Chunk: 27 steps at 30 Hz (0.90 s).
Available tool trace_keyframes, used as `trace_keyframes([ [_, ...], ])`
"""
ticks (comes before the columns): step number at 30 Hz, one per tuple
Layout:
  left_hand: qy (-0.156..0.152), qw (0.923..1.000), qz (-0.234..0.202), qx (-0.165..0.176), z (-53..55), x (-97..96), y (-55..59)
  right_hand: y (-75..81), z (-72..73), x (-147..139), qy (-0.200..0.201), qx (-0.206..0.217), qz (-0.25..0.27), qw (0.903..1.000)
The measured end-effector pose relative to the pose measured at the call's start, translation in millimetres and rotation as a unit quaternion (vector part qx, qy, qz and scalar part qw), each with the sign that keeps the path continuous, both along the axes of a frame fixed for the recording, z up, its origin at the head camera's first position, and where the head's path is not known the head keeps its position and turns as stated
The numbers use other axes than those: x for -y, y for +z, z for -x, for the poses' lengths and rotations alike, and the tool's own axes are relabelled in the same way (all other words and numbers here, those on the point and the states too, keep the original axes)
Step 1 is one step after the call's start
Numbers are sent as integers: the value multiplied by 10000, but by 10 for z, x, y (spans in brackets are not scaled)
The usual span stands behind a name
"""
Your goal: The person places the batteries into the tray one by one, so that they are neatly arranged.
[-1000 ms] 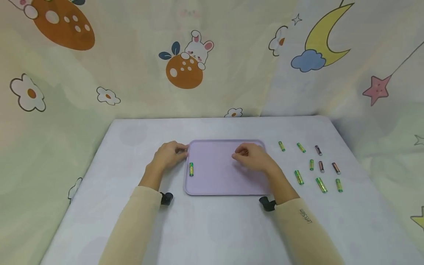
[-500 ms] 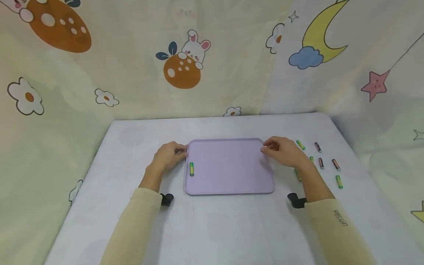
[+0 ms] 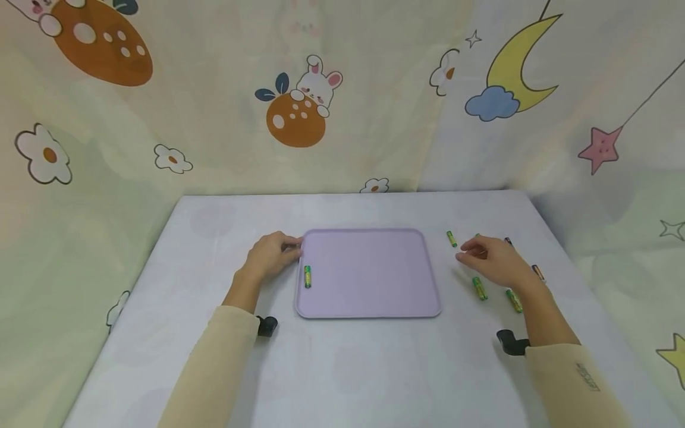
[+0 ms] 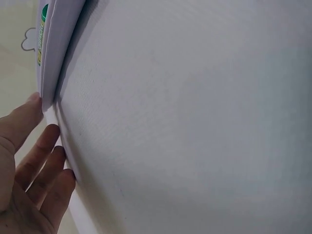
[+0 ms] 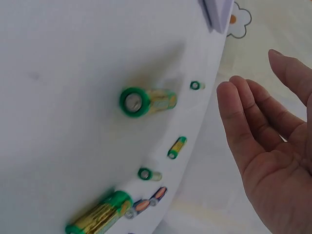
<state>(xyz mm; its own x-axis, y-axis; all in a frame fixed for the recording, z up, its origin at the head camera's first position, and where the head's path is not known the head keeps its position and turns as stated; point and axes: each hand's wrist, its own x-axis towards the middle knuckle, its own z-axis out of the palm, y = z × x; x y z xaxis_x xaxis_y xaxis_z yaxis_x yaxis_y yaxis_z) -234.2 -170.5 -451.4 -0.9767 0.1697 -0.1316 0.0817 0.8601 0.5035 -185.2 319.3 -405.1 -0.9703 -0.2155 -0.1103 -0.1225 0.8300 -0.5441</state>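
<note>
A lilac tray lies on the table, with one green-and-yellow battery near its left rim. My left hand touches the tray's left edge with its thumb and fingertips. In the left wrist view, the thumb meets the tray wall and the other fingers are loosely bent beside it. My right hand hovers over the scattered batteries right of the tray, its fingers slightly bent and holding nothing. Closest to it lie a small green battery and a thicker green battery.
Another thick green battery lies near the right forearm. A dark-and-copper battery sits farther right; more batteries are partly hidden behind the hand. A patterned cloth hangs behind the white table.
My right hand has moved from above the tray, past its right rim, to above the batteries. The left hand and the battery on the tray stay in place.
</note>
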Motion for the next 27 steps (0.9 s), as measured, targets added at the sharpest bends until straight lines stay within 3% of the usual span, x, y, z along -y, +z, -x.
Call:
trace_keyframes([
  [12,27,10000,-39,55,14,-42,-30,-47,-212,-428,-397,612,-127,9973],
  [18,116,9999,-13,95,10,-22,-23,-94,-244,-455,-472,869,-35,9951],
  [27,159,9998,-70,39,2,5,-49,-234,-239,-408,-476,834,-542,9939],
])
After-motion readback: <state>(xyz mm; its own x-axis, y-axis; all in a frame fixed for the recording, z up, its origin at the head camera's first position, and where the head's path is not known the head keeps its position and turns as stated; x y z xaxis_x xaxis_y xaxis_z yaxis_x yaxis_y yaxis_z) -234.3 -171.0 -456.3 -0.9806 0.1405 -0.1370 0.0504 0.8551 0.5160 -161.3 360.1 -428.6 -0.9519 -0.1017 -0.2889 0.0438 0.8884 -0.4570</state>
